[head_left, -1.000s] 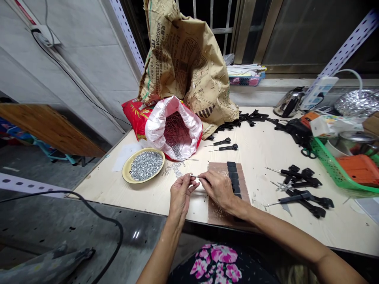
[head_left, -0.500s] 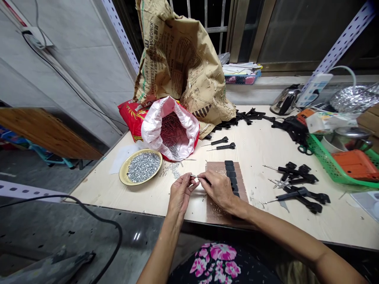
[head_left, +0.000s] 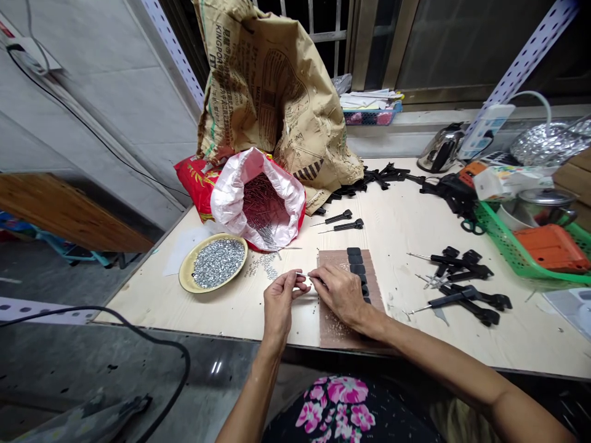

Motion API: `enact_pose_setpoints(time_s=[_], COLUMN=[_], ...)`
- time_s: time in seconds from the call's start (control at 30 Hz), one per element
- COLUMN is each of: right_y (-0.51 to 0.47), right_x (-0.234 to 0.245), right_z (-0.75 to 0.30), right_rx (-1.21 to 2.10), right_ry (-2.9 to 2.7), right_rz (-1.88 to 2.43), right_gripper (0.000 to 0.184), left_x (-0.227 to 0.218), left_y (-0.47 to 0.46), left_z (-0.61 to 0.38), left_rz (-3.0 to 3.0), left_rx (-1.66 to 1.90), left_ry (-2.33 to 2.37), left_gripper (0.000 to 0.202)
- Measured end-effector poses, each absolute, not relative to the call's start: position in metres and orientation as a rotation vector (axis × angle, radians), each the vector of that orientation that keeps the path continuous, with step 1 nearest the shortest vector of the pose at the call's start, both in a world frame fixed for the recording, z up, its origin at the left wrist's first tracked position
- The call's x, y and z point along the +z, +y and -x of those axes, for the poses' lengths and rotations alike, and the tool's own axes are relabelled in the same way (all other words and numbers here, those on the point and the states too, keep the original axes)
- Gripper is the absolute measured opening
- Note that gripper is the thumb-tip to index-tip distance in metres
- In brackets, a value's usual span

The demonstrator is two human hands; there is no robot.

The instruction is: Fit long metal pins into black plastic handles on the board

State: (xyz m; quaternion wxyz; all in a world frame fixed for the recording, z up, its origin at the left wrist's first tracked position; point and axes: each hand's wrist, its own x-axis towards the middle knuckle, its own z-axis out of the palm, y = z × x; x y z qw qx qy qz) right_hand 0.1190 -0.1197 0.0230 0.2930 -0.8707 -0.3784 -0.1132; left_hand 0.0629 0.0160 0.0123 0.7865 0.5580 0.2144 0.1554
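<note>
Two bare hands work close together just in from the near edge of a pale wooden tabletop (head_left: 401, 240). The right hand (head_left: 339, 292) pinches a thin metal pin (head_left: 305, 276) between thumb and fingers, above the left end of a brown board (head_left: 330, 326); a small dark piece is partly hidden beneath the fingers. The left hand (head_left: 279, 301) is narrowly closed, its thumb and forefinger meeting near the tip of the pin, although whether they grip it cannot be told. A column of black rectangular pads (head_left: 356, 269) lies along the far part of the board, just beyond the right hand.

Left of the hands, small zinc-coloured metal pieces (head_left: 218, 263) fill a yellow-rimmed dish (head_left: 181, 271), with more scattered (head_left: 261, 266) on the tabletop beside it. Beyond them, a white-lined red sack (head_left: 226, 203) holds many long pins (head_left: 263, 209), and a creased kraft-paper sack (head_left: 277, 92) stands behind it. Black-handled awls (head_left: 450, 259) lie toward the right edge of the tabletop, near a green plastic basket (head_left: 503, 252) holding an orange case (head_left: 551, 249).
</note>
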Motion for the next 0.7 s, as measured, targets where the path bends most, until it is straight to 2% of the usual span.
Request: enact_pose_setpoints(time_s=[0.53,0.7], right_y=[-0.121,-0.124], right_x=[0.023,0.025], right_z=[-0.123,-0.126], right_rx=[-0.315,-0.064], right_ry=[-1.097,-1.089], right_rz=[2.460,2.409], right_gripper=[0.022,0.024], left_x=[0.003,0.002], left_y=[0.024,0.029], left_z=[-0.061,-0.062], left_rz=[-1.376,-1.398], left_rx=[0.251,0.234], left_ry=[0.465,0.464], left_gripper=[0.030,0.031])
